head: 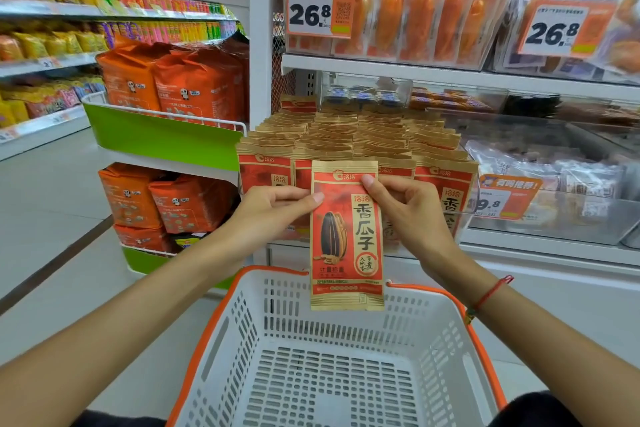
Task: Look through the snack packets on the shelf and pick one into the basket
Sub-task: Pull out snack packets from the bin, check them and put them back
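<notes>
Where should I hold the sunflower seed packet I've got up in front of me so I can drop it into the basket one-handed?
Grip the sunflower seed packet by its flat top seal, pinching front and back from above. It hangs upright over the basket, lower edge already past the rim. The right hand and left hand each pinch an upper edge now; either could probably keep it alone.

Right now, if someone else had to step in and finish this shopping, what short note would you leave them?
Left hand: pinches the left edge of the sunflower seed packet.
Right hand: fingers pinch its upper right part.
The packet hangs upright in front of the packets on the shelf, above the far rim of the white basket.
Done: one packet picked out.
Left: lower it into the basket, which shows nothing inside, and let go.
</notes>
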Motion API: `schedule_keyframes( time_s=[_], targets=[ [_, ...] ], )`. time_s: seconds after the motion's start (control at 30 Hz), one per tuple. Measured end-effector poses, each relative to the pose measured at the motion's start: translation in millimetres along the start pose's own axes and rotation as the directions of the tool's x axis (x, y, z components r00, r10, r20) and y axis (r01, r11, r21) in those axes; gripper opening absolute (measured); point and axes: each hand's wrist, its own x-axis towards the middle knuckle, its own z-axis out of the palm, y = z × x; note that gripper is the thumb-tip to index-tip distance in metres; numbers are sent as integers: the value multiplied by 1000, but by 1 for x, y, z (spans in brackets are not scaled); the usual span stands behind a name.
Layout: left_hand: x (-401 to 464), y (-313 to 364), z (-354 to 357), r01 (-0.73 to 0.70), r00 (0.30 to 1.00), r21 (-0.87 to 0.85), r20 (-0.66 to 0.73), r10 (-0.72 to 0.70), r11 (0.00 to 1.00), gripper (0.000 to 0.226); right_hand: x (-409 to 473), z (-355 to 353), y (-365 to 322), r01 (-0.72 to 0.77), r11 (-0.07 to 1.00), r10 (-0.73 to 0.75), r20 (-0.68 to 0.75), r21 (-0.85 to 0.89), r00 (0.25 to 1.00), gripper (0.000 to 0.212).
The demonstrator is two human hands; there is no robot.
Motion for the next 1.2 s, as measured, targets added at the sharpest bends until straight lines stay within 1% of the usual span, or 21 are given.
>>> schedule_keyframes(
  time_s=[0.07,0.13,0.2,0.27,0.33,0.37,0.43,0.47,0.5,0.57,0.6,0.63,0.7,0.77,0.9,0.97,1.1,1.2],
  targets=[
    [0,2,-1,32,998,-9,56,-31,999,28,0,0,0,34,999,-34,-36,9,999,21],
    [-2,6,-2,75,986,-14,153,-72,997,34,-1,1,0,44,998,-42,-67,35,997,20],
    [-4,7,-1,67,980,-22,189,-62,998,32,-2,1,0,44,999,-42,-82,28,996,20],
    [-5,5,1,46,989,-54,145,-38,998,29,-1,1,-1,8,1000,-7,-67,6,998,23],
    [-4,2,0,23,996,-71,93,-17,997,28,-1,0,-2,-46,998,46,-9,-30,999,25],
    [-3,2,0,15,998,-81,69,-10,997,28,-1,0,-2,-50,997,52,30,-62,998,25],
    [-2,3,0,-9,1000,-127,18,11,992,27,-2,1,-1,-2,991,16,102,-135,995,21],
    [-3,4,1,-26,1000,-155,-9,25,988,24,-3,2,-1,25,987,-4,129,-159,992,23],
    [-3,5,1,-43,999,-180,-33,38,983,19,-4,3,0,40,985,-14,153,-167,988,31],
    [-4,6,3,-71,996,-219,-74,56,973,13,-4,4,0,37,988,-6,199,-153,980,54],
    [-3,7,3,-84,993,-230,-101,62,969,12,-4,4,0,42,987,-7,219,-152,976,61],
    [-3,7,2,-93,990,-233,-127,65,968,12,-4,3,1,53,985,-14,233,-162,972,65],
    [-1,7,-1,-95,986,-221,-155,62,971,21,-4,1,0,73,983,-27,255,-170,966,68],
    [1,8,-4,-83,986,-219,-163,47,972,29,-4,-1,0,67,984,-18,281,-164,960,66],
    [1,9,-10,-70,989,-236,-143,36,969,26,-1,-9,-2,-38,997,59,393,-60,918,71],
    [0,10,-12,-64,991,-224,-125,37,972,25,0,-14,-3,-59,998,67,430,-34,900,72],
    [0,10,-14,-55,995,-204,-98,36,977,25,1,-17,-2,-73,997,80,467,-34,881,74],
    [1,10,-14,-53,995,-188,-90,36,981,29,2,-18,-2,-85,996,83,466,-18,881,71]
  ],
)
